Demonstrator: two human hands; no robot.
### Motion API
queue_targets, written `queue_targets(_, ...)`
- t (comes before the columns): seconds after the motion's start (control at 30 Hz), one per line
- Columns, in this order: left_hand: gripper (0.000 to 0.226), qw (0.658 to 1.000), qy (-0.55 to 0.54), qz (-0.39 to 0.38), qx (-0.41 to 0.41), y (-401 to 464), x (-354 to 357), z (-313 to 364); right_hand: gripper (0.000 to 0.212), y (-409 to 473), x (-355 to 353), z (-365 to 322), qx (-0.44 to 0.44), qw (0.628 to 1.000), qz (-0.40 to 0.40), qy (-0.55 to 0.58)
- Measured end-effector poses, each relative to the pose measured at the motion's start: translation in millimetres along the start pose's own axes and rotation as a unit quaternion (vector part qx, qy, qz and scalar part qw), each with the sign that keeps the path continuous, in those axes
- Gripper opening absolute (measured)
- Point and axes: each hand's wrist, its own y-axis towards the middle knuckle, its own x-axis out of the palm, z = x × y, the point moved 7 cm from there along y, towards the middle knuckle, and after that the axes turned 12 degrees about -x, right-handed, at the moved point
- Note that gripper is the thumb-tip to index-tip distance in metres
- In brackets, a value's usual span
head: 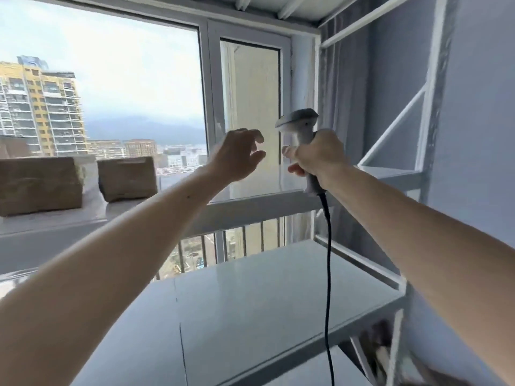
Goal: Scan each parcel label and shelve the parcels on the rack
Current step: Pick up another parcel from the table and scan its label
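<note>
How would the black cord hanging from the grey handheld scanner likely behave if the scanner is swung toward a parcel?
The black cord probably trails limply: it hangs almost straight down from the grey handheld scanner held in the right hand. It looks thin, so likely light. It drops past the white rack shelf and might drag or snag on its edge.

A large window fills my view from nine to twelve o'clock, showing pale overcast sky. Through it, at nine o'clock, stands a tall yellow and white apartment block, with lower buildings and hazy hills toward the centre. At five o'clock from the centre, dark railing bars stand below the window frame.
</note>
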Motion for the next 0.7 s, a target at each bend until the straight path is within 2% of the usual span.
queue_targets(0.17,0.027,0.990,-0.102,-0.090,0.045,-31.7,99.7,133.5,0.029,-44.1,-141.0,67.2,0.051,0.994,0.063,-0.077)
queue_targets(0.33,0.023,0.963,-0.180,-0.182,0.080,-100.4,188.0,300.6,0.032,-114.7,-300.6,129.7,0.112,0.976,0.106,-0.154)
queue_targets(0.57,0.030,0.919,-0.191,-0.286,0.195,-236.5,272.9,551.1,0.027,-228.3,-528.1,185.9,0.188,0.940,0.169,-0.231)
queue_targets(0.7,0.029,0.891,-0.203,-0.333,0.235,-298.4,301.8,671.9,0.025,-283.0,-638.9,212.6,0.232,0.913,0.207,-0.264)
